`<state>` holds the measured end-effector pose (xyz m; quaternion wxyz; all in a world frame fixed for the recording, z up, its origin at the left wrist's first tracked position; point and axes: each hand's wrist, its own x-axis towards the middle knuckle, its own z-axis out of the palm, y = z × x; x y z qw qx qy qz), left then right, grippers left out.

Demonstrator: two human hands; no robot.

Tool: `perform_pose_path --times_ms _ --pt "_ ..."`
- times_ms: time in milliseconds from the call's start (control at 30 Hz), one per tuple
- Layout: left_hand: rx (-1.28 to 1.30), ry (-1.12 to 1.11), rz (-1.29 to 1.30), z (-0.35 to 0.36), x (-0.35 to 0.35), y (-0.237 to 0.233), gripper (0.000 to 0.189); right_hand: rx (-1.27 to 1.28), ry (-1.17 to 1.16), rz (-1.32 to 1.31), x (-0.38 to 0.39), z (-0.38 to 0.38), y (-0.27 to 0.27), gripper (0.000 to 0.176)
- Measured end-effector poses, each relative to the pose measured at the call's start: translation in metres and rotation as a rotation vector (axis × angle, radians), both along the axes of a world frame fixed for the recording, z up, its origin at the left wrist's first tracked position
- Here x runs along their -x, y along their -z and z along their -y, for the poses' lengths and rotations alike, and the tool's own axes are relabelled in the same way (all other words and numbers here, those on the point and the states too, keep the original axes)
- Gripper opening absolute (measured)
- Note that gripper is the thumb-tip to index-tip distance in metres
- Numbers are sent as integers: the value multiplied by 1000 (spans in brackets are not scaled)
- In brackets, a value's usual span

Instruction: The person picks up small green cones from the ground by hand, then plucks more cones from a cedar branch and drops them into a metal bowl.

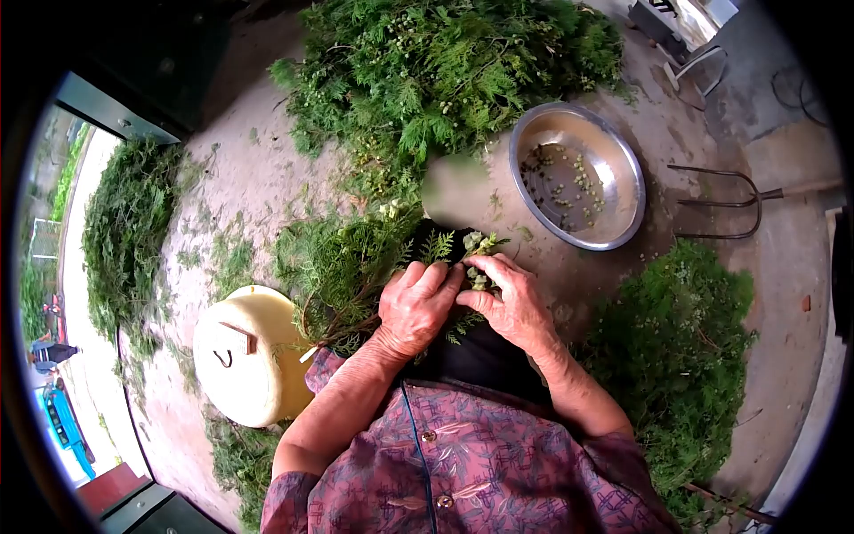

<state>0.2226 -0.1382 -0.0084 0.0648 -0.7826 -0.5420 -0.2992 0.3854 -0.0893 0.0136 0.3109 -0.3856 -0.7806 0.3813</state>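
Note:
A leafy green branch (351, 258) lies across my lap, its sprays spreading to the left. My left hand (416, 304) is closed round its stem, with the knuckles up. Close beside it on the right, my right hand (509, 298) has thumb and forefinger bent round a cluster of pale green cones (480, 278) at the branch's tip. The two hands nearly touch. Beyond them on the right stands a metal basin (627, 169) with several small loose cones (569, 187) on its bottom.
A large heap of green branches (445, 71) lies ahead, with more piles at the left (129, 231) and right (672, 347). A pale yellow tub (267, 356) stands by my left arm. A metal fork (756, 200) lies at the far right.

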Motion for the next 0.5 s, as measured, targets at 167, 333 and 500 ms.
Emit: perform_pose_path --times_ms 167,333,500 --pt "-24 -9 12 0 -1 3 35 275 33 -187 0 0 9 23" --pt "-59 -9 67 -3 -4 0 31 271 123 -208 0 5 4 16" --pt "-5 -32 40 -2 -4 -1 31 681 343 -643 -13 4 11 12"
